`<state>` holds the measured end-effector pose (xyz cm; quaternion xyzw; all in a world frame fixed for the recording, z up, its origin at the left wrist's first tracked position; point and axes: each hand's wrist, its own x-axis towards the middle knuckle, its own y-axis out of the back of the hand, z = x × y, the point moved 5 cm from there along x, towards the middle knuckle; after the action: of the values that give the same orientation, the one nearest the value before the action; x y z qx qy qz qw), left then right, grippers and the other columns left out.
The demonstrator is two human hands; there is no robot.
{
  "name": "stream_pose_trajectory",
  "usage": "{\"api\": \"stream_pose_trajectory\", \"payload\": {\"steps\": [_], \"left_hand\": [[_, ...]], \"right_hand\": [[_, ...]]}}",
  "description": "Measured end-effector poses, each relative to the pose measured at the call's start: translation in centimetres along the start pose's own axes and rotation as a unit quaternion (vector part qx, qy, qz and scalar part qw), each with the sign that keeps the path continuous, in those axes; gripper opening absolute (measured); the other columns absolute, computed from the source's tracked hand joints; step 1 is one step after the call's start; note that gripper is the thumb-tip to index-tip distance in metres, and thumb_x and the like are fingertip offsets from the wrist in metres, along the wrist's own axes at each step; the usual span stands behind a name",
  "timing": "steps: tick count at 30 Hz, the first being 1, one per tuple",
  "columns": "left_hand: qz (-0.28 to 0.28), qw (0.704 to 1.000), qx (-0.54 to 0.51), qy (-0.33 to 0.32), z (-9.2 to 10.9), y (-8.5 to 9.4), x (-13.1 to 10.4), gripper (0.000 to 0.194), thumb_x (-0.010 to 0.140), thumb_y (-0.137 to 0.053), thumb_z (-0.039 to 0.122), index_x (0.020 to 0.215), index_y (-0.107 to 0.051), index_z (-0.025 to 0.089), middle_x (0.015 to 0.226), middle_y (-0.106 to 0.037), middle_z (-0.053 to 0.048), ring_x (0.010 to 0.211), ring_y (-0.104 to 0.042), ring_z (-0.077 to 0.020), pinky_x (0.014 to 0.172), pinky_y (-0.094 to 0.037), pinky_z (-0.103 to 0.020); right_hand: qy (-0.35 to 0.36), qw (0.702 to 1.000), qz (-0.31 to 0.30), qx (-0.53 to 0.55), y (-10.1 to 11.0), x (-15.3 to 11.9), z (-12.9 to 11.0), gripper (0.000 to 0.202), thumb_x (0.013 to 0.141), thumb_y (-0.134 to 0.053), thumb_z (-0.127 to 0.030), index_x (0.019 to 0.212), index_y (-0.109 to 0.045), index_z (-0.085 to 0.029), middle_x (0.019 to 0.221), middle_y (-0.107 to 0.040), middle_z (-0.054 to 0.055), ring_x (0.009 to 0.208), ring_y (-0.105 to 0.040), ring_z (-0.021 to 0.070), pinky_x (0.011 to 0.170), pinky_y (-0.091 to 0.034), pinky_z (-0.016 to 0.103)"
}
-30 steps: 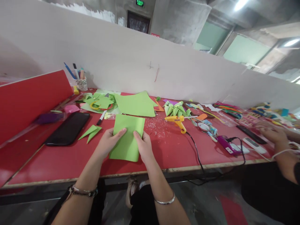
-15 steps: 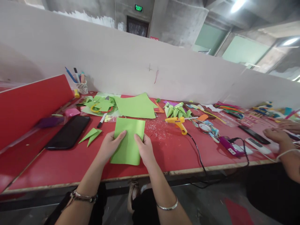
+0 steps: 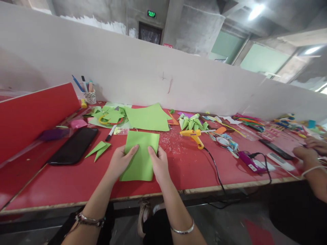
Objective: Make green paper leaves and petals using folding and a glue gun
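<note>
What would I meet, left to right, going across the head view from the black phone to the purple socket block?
Black phone → folded green pieces → left hand → green sheet → right hand → yellow glue gun → purple socket block.

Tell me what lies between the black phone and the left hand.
In the head view, pointed green paper lies on the red table between the black phone and the left hand.

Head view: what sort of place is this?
Likely a craft workroom, going by the yellow glue gun, the cup of pens and the held sheet of green paper.
</note>
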<state>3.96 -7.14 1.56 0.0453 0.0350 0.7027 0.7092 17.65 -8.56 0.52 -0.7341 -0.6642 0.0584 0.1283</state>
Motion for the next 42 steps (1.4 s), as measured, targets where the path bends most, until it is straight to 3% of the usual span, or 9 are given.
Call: {"api": "stream_pose_trajectory", "payload": {"steps": [6,13,20,28,32,37,42], "left_hand": [[-0.008,1.000,-0.005,0.019,-0.4,-0.1,-0.1,0.031,0.070,-0.057,0.044,0.076,-0.061,0.014,0.069,-0.068,-0.004,0.054,-0.061,-0.0171,0.047,-0.049,-0.025],[-0.024,0.994,-0.050,0.091,-0.5,-0.2,-0.3,0.036,0.066,-0.060,0.048,0.080,-0.062,0.014,0.062,-0.067,-0.001,0.052,-0.061,-0.0171,0.046,-0.049,-0.024],[-0.046,0.991,-0.069,0.106,0.0,-0.4,-0.4,0.040,0.063,-0.063,0.049,0.080,-0.063,0.013,0.056,-0.066,-0.001,0.052,-0.062,-0.0180,0.048,-0.049,-0.026],[-0.049,0.981,-0.105,0.153,0.2,-0.3,-0.9,0.038,0.064,-0.066,0.043,0.092,-0.061,0.017,0.073,-0.070,-0.002,0.054,-0.062,-0.0145,0.052,-0.051,-0.023],[-0.089,0.973,-0.110,0.184,0.0,-0.3,-1.2,0.040,0.064,-0.067,0.042,0.097,-0.060,0.021,0.082,-0.070,-0.003,0.061,-0.064,-0.0149,0.055,-0.052,-0.022],[-0.122,0.964,-0.104,0.211,-0.3,-0.7,-1.6,0.040,0.065,-0.067,0.040,0.097,-0.062,0.018,0.084,-0.070,-0.007,0.067,-0.066,-0.0176,0.059,-0.053,-0.023],[-0.130,0.967,-0.087,0.200,0.1,-0.8,-1.9,0.039,0.064,-0.068,0.040,0.095,-0.063,0.017,0.081,-0.070,-0.008,0.069,-0.066,-0.0187,0.060,-0.053,-0.024]], "right_hand": [[-0.001,1.000,-0.002,0.003,-0.1,0.0,0.0,0.026,0.074,-0.056,-0.037,0.091,-0.060,-0.017,0.079,-0.064,0.002,0.070,-0.059,0.0155,0.062,-0.046,0.025],[0.006,1.000,0.024,0.004,-0.2,-0.2,-0.1,0.031,0.076,-0.052,-0.039,0.098,-0.059,-0.019,0.090,-0.064,0.004,0.077,-0.059,0.0156,0.070,-0.046,0.026],[0.003,1.000,0.018,-0.020,-0.1,0.0,-0.1,0.030,0.075,-0.052,-0.040,0.089,-0.060,-0.015,0.077,-0.064,0.004,0.067,-0.058,0.0146,0.061,-0.044,0.024],[0.018,1.000,0.025,-0.006,-0.2,0.0,-0.4,0.027,0.074,-0.053,-0.039,0.087,-0.060,-0.016,0.077,-0.064,0.003,0.068,-0.058,0.0143,0.062,-0.045,0.024],[0.023,0.999,0.032,0.013,0.0,0.0,-0.4,0.029,0.075,-0.052,-0.040,0.090,-0.060,-0.017,0.080,-0.064,0.004,0.070,-0.059,0.0147,0.062,-0.045,0.024],[0.015,0.998,0.050,0.025,0.4,0.0,-0.3,0.029,0.075,-0.052,-0.040,0.092,-0.060,-0.018,0.089,-0.065,0.004,0.078,-0.060,0.0158,0.068,-0.046,0.025],[0.023,0.999,0.048,0.006,0.4,0.1,-0.4,0.028,0.075,-0.053,-0.040,0.089,-0.060,-0.017,0.084,-0.065,0.004,0.075,-0.060,0.0156,0.067,-0.046,0.025]]}}
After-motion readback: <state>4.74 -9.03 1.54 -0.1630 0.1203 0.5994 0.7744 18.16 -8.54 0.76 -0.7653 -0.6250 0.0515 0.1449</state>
